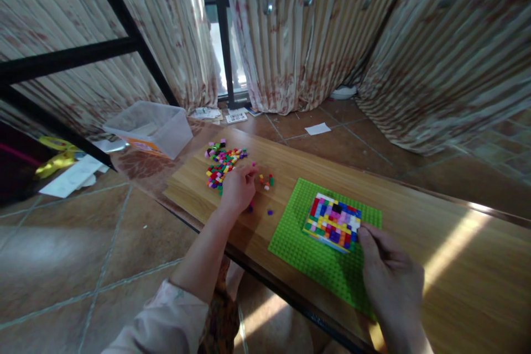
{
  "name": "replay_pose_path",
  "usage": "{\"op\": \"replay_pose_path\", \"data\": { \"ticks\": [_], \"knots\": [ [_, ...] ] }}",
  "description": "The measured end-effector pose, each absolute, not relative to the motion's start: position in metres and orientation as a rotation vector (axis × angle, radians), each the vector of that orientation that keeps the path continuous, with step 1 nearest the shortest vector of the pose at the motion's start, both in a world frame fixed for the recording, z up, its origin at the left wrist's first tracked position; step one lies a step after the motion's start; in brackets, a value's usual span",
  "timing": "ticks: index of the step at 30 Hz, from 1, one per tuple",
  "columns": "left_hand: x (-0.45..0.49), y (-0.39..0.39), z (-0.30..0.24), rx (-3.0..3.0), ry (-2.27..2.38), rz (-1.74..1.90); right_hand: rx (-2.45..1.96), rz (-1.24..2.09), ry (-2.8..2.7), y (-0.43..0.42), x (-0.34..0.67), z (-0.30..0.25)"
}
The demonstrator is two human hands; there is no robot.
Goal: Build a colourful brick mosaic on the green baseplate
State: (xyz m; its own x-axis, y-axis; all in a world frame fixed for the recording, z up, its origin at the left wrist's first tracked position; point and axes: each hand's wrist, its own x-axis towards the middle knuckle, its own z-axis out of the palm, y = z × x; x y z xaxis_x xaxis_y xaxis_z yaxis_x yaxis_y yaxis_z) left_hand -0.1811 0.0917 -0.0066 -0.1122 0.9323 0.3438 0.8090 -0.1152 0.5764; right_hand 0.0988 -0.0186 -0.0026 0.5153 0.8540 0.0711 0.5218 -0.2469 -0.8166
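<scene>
My left hand (239, 188) is over the right side of a pile of small coloured toy bricks (216, 176). Its thumb and fingertips are closed together; whatever they hold is too small to make out, though a magenta speck shows by the fingertips. A rectangular block built of many-coloured bricks (334, 221) sits on a green studded baseplate (290, 232). At that block's right edge my right hand (392, 271) has its thumb and index finger pinched together, touching or almost touching it. The fingertips hide what is between them.
Several loose bricks (266, 181) and a blue brick (270, 212) lie between pile and baseplate on the wooden board (448, 221). A clear plastic bin (174, 130) stands behind the pile. Black metal bars (141, 52) and striped curtains (282, 50) rise behind.
</scene>
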Motion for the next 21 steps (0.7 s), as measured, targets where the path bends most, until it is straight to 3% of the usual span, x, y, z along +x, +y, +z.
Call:
{"op": "replay_pose_path", "data": {
  "ticks": [14, 21],
  "knots": [
    [-0.172, 0.088, -0.006, 2.262, 1.856, 0.739, -1.979, 0.537, -1.093, -0.018, 0.099, 0.0],
    [-0.167, 0.086, 0.002, 2.147, 1.793, 0.941, -1.928, 0.543, -1.086, -0.018, 0.098, -0.004]
  ]
}}
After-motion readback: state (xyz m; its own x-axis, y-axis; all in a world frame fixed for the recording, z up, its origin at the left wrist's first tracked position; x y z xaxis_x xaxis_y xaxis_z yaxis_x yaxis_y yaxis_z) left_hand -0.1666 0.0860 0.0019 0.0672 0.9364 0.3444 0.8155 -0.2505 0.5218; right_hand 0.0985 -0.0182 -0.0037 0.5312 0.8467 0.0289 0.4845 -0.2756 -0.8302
